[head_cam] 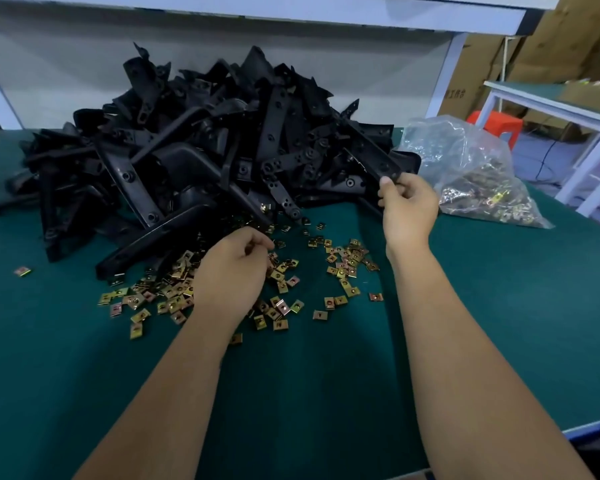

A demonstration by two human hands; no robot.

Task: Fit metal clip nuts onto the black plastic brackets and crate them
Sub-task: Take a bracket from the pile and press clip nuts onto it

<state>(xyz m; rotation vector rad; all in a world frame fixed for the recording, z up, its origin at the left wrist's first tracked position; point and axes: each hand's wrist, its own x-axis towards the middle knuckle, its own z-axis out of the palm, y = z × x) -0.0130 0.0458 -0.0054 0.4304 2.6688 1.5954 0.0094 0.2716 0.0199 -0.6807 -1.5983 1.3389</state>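
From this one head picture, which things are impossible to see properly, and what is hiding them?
- Crate: none in the head view; it must lie beyond the frame edges.
- Left hand grip: the curled fingers hide any small brass-coloured metal clip nut in it.
- Long black plastic bracket pinched by the right hand: its far end is lost in the black bracket pile.
- Crumpled clear plastic bag: contents blurred.

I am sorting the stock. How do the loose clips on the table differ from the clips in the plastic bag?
The loose clips lie spread flat on the green table; the clips in the plastic bag are heaped together. The loose clips are near the left hand; the bag is beyond the right hand. Both look brass-coloured.
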